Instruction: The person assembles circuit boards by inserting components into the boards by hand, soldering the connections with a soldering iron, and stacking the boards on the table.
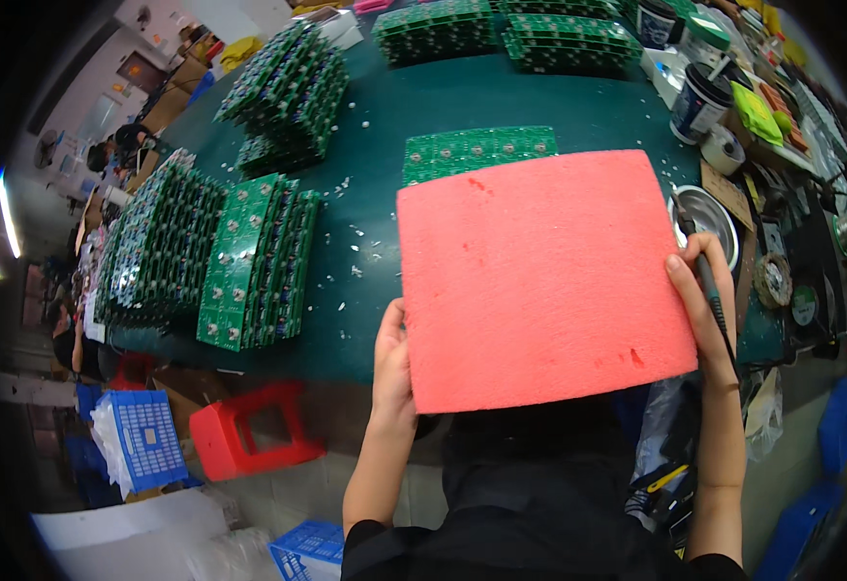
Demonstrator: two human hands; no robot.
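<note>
A square pink foam sheet (544, 281) is held up in front of me, over the near edge of the green bench. My left hand (393, 358) grips its left edge, with the fingers partly hidden behind it. At the right edge my right hand (704, 290) pinches the foam and also holds a soldering iron (709, 286), whose cord hangs down along the wrist. Behind the foam's top edge shows a green circuit board panel (481, 145) lying on the bench; the rest of it is covered.
Stacks of circuit boards (249, 261) stand at the left, with more (433, 34) along the back. White scraps litter the bench top (365, 213). To the right are a metal bowl (709, 218), a dark tub (699, 102) and a tape roll (723, 150). A red stool (249, 431) stands below left.
</note>
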